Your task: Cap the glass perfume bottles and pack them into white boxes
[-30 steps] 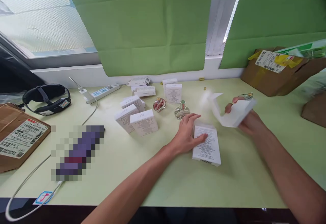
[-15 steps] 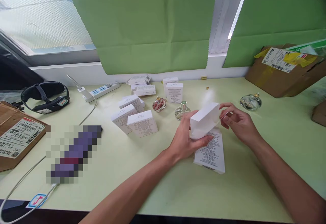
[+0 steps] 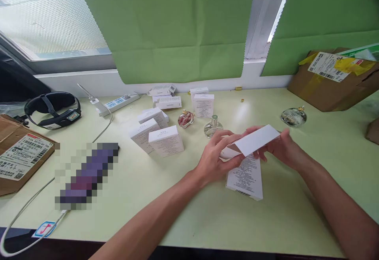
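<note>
Both my hands hold a white folded card insert (image 3: 255,142) just above the pale green table (image 3: 189,208). My left hand (image 3: 213,158) grips its near-left end and my right hand (image 3: 283,149) grips its right end. Under them lies a flat white printed carton (image 3: 245,177) with a barcode toward me. A round clear perfume bottle (image 3: 293,116) stands to the right of my right hand. Behind my left hand stand a clear bottle (image 3: 213,126) and a pink-red bottle (image 3: 185,118).
Several white cartons (image 3: 166,141) stand and lie at the table's centre-left and back. A power strip (image 3: 118,104) and a black headset (image 3: 53,110) are at the left. Brown parcels sit at the far left (image 3: 20,159) and back right (image 3: 334,80). A white cable (image 3: 26,212) runs along the near-left edge.
The white insert came from my right hand alone into both hands above the flat carton, and has turned flatter. The round bottle, earlier hidden behind my right hand, stands uncovered at right.
</note>
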Demonstrator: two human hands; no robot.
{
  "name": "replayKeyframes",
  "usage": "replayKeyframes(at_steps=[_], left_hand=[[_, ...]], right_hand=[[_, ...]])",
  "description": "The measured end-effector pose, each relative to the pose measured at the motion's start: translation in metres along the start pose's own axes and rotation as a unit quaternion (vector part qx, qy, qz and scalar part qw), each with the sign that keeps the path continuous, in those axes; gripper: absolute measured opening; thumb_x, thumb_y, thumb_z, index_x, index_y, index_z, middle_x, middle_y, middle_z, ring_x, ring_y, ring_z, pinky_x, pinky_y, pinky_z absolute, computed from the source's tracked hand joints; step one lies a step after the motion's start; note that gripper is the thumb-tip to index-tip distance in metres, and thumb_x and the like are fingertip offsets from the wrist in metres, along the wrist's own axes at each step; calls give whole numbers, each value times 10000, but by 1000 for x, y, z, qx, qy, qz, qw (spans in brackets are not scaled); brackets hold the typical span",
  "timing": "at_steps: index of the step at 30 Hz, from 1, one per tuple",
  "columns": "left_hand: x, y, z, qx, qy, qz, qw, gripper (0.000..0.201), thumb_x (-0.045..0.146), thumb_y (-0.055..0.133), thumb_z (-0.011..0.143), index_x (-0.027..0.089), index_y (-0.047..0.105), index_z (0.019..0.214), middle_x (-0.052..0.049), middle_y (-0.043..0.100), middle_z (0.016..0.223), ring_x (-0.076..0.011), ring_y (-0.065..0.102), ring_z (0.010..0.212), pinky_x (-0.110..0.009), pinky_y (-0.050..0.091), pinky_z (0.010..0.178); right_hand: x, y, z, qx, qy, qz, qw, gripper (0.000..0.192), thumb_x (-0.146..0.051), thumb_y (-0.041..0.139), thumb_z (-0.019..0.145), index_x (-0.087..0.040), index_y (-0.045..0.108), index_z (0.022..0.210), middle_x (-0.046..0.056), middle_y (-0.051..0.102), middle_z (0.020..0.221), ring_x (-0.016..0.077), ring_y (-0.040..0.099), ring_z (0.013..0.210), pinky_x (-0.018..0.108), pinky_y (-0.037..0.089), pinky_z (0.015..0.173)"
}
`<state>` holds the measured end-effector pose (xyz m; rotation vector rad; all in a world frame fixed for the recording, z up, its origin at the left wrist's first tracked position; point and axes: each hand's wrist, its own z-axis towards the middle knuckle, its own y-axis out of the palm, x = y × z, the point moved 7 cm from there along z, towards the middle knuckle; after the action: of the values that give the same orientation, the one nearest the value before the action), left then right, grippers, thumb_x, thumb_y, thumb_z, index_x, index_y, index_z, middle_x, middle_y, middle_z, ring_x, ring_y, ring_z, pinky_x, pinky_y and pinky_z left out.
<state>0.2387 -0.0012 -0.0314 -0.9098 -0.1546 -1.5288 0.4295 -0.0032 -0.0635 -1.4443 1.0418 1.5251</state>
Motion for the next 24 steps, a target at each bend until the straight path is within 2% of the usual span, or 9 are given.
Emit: replayKeyframes(at_steps=[2, 5, 8, 11, 15, 18, 20, 22, 24], left_hand=[[3, 0, 0, -4, 27, -2, 1000, 501, 232, 733, 820, 295, 583, 1293, -82, 578, 1232, -249, 584, 1162, -428, 544, 942], [3, 1, 0, -17, 39, -15, 999, 550, 198, 741, 814, 313, 570, 1323, -85, 527, 1277, -256, 574, 1194, -442, 551, 959], [0, 2, -1, -35, 16, -24, 999, 516, 244, 721, 866, 352, 556, 1343, -83, 485, 1311, -254, 571, 1207, -465, 550, 986], [0, 4, -2, -56, 6, -20, 998, 515, 228, 699, 887, 392, 549, 1352, -80, 460, 1319, -269, 517, 1272, -480, 532, 1016], [-1, 6, -2, -63, -6, -15, 998, 704, 173, 706, 864, 422, 416, 1456, -86, 408, 1380, -287, 451, 1332, -478, 503, 1035], [-10, 3, -2, -11, -86, -12, 996, 914, 202, 752, 819, 402, 222, 1536, -105, 368, 1434, -281, 469, 1286, -450, 515, 987], [-20, 2, -4, 11, -164, -9, 986, 862, 259, 730, 844, 364, 216, 1528, -111, 381, 1423, -236, 537, 1153, -411, 538, 910], [-28, 7, -8, -21, -233, -4, 972, 690, 355, 686, 884, 308, 328, 1471, -113, 420, 1372, -201, 565, 1018, -391, 548, 846], [-32, 17, -13, -104, -273, -5, 956, 552, 448, 671, 883, 264, 473, 1363, -113, 451, 1311, -212, 563, 996, -405, 551, 845]], right_hand=[[-2, 1, 0, 12, 28, 30, 999, 865, -891, 278, 815, -266, 682, 1256, 122, 705, 1099, 235, 632, 792, 315, 494, 534], [-3, -4, -5, 45, 60, 61, 995, 712, -786, 362, 894, -276, 685, 1271, 114, 665, 1231, 215, 624, 842, 265, 495, 497], [0, -9, -13, 54, 98, 93, 989, 550, -631, 532, 913, -303, 645, 1340, 97, 693, 1114, 211, 634, 802, 264, 532, 465], [8, -9, -18, 47, 146, 132, 979, 583, -619, 560, 898, -304, 615, 1386, 83, 715, 949, 213, 647, 723, 266, 534, 400], [11, -7, -18, 59, 179, 131, 973, 528, -477, 668, 888, -299, 618, 1382, 61, 741, 890, 164, 658, 615, 215, 501, 368], [7, -12, -12, 77, 143, 128, 978, 528, -374, 738, 857, -304, 622, 1367, 66, 755, 1109, 177, 721, 775, 232, 591, 538], [6, -22, -10, 117, 104, 130, 979, 449, -363, 749, 848, -289, 677, 1285, 61, 752, 1165, 213, 729, 935, 284, 631, 706], [7, -36, -8, 166, 66, 127, 976, 300, -372, 749, 847, -286, 739, 1134, 48, 760, 1160, 249, 710, 1052, 348, 629, 836], [8, -47, -8, 208, 34, 121, 970, 187, -391, 742, 849, -295, 755, 1009, 36, 759, 1167, 277, 687, 1121, 407, 622, 898]])
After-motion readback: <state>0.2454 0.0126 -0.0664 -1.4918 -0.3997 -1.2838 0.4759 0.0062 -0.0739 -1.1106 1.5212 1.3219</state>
